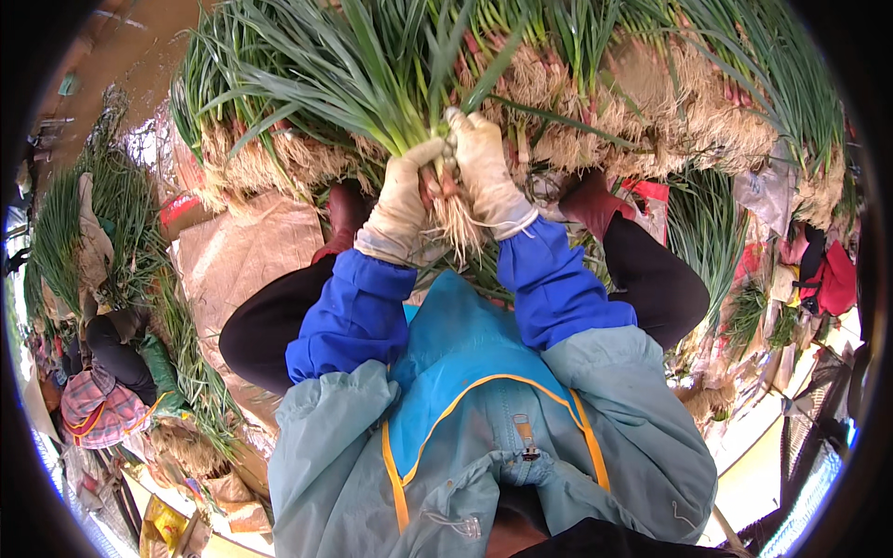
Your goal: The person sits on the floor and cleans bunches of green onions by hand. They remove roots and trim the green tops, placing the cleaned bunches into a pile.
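Both of my hands wear pale, dirt-stained gloves and meet around one bunch of green onions (401, 115). My left hand (404, 188) closes around the lower stalks, its thumb reaching across them. At the right side of the same stalks, my right hand (483, 157) has its fingers bent against them. Long green leaves fan up and to the left, while reddish bulb ends and stringy pale roots (457, 223) hang down between my wrists. Behind the hands stand piled green onions with thick tan roots (642, 125). Whether the right fingers also pinch a leaf or tie is unclear.
A brown woven sack (251, 258) lies left of my bent legs. Loose green onions (704, 230) stand to the right. At the far left another person (118, 356) sits beside more onion bunches (56, 237). A red cloth item (837, 279) lies at the far right.
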Demonstrator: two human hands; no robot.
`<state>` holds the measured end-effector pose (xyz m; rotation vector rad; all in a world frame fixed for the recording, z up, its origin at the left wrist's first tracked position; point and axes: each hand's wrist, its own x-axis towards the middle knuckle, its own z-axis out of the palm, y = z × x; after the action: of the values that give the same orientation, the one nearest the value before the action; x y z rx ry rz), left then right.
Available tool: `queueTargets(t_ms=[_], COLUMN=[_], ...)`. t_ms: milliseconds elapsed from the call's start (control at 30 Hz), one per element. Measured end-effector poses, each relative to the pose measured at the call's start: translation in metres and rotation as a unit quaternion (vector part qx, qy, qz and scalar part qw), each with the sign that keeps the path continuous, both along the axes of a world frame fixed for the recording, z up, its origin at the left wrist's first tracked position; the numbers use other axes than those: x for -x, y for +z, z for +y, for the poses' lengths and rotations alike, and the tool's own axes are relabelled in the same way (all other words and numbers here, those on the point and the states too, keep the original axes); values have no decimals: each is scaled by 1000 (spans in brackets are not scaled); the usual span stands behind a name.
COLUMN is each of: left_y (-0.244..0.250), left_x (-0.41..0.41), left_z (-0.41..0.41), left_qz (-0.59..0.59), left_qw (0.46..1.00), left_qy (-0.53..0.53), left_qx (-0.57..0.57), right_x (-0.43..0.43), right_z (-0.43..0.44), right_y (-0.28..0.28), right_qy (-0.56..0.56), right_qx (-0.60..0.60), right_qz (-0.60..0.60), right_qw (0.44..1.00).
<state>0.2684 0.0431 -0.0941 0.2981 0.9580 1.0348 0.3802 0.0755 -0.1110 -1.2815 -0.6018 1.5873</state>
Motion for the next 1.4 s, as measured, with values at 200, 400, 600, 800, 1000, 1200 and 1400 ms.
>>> queueTargets(t_ms=[200,400,600,800,1000,1200,1400], left_y=[15,18,-15,-4,-3,-44,-45], left_x=[14,64,67,78,41,32,43], left_z=[-2,0,-5,-22,-21,-36,-54], left_qz=[23,-139,-134,-167,21,-15,-130], left_qw=[996,968,982,972,996,998,987], left_qy=[-57,24,97,116,64,-14,94], left_qx=[-70,-208,-87,-121,-61,-54,-7], right_x=[-27,-122,-19,23,4,-20,5], right_z=[-18,-88,2,61,1,3,18], right_y=[-28,-45,-43,-12,51,72,-15], right_qy=[26,662,292,411,413,359,375], right_qx=[-169,-56,-233,-8,-74,-76,-58], right_qz=[-210,-499,-558,-598,-639,-484,-160], right_qw=[963,557,741,688,645,795,911])
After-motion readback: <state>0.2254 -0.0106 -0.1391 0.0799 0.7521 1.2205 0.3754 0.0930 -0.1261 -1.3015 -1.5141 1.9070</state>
